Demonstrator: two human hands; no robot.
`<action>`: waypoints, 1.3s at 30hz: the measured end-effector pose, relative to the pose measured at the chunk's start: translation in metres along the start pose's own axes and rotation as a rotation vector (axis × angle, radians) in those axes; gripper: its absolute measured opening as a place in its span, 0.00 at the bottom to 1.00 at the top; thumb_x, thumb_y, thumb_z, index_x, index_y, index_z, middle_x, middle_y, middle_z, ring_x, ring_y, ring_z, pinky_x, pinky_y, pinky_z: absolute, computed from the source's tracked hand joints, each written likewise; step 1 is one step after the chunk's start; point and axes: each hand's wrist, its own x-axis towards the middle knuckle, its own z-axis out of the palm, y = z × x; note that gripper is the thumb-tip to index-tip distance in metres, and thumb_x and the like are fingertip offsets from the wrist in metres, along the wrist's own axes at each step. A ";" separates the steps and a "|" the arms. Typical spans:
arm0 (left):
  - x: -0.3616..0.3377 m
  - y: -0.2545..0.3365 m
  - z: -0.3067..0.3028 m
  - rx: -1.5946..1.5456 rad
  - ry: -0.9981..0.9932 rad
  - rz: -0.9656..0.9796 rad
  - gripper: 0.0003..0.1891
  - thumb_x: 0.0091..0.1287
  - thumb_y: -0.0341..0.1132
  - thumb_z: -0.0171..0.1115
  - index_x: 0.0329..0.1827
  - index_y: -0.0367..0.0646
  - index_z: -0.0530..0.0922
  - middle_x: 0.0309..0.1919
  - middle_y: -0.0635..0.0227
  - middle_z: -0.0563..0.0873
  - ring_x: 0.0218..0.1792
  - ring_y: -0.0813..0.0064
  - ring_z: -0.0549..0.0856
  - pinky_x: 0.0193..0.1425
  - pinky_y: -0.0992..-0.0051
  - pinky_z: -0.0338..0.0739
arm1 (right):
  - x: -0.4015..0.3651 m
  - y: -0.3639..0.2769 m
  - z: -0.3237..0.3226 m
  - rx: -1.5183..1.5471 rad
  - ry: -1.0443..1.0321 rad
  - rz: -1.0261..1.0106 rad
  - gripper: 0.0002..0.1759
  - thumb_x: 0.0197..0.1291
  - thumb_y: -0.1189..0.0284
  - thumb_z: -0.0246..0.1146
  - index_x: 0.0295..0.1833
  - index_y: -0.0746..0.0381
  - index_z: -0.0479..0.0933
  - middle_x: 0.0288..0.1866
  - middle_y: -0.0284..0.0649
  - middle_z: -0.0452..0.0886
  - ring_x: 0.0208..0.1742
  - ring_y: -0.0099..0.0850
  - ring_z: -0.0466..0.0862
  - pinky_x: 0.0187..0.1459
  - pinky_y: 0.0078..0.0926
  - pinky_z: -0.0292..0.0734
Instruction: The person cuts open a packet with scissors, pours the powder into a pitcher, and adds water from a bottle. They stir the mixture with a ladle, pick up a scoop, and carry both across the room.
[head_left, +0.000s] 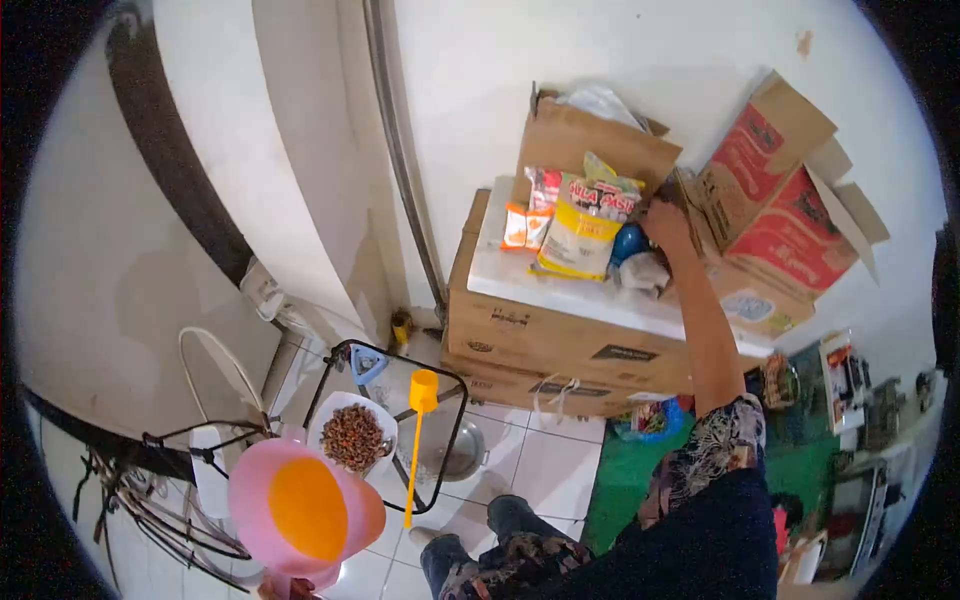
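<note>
My right hand (pixel 663 220) reaches among the items on the stacked cartons, beside a blue object (pixel 629 243) and a pale cloth-like bundle (pixel 643 272). Its fingers are partly hidden, and what they hold, if anything, cannot be made out. Left of it, a yellow and white sugar packet (pixel 583 232) leans near small orange and white packets (pixel 527 226). At the bottom left, my left hand (pixel 285 588) grips a pink pitcher (pixel 262 490) with an orange inside.
A white bowl (pixel 328 415) of brown pieces and a long yellow dipper (pixel 414 460) rest at a black-framed stand (pixel 460 400). A metal pan (pixel 465 450) is beneath. Open red and brown boxes (pixel 790 235) stand at the right. A brown carton (pixel 560 345) supports the white top.
</note>
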 end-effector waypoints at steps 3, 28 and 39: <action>-0.028 0.005 0.021 0.427 0.036 0.522 0.15 0.61 0.45 0.54 0.25 0.41 0.72 0.24 0.68 0.72 0.15 0.78 0.63 0.17 0.79 0.57 | 0.012 0.003 0.028 0.121 0.040 -0.006 0.31 0.55 0.66 0.52 0.63 0.69 0.59 0.38 0.58 0.80 0.36 0.51 0.82 0.40 0.46 0.78; -0.123 0.069 -0.125 -0.297 0.524 -0.092 0.11 0.61 0.39 0.50 0.26 0.40 0.71 0.19 0.64 0.75 0.16 0.74 0.71 0.22 0.74 0.67 | -0.255 -0.118 -0.219 1.030 0.527 -0.485 0.17 0.64 0.72 0.50 0.54 0.69 0.70 0.60 0.53 0.70 0.58 0.45 0.73 0.58 0.39 0.67; -0.106 0.163 -0.412 -0.235 0.795 0.054 0.12 0.61 0.38 0.52 0.21 0.48 0.65 0.13 0.73 0.67 0.11 0.80 0.67 0.12 0.77 0.62 | -0.474 -0.392 -0.258 2.382 -0.889 -0.381 0.23 0.60 0.66 0.60 0.58 0.63 0.67 0.35 0.40 0.77 0.25 0.21 0.73 0.22 0.15 0.67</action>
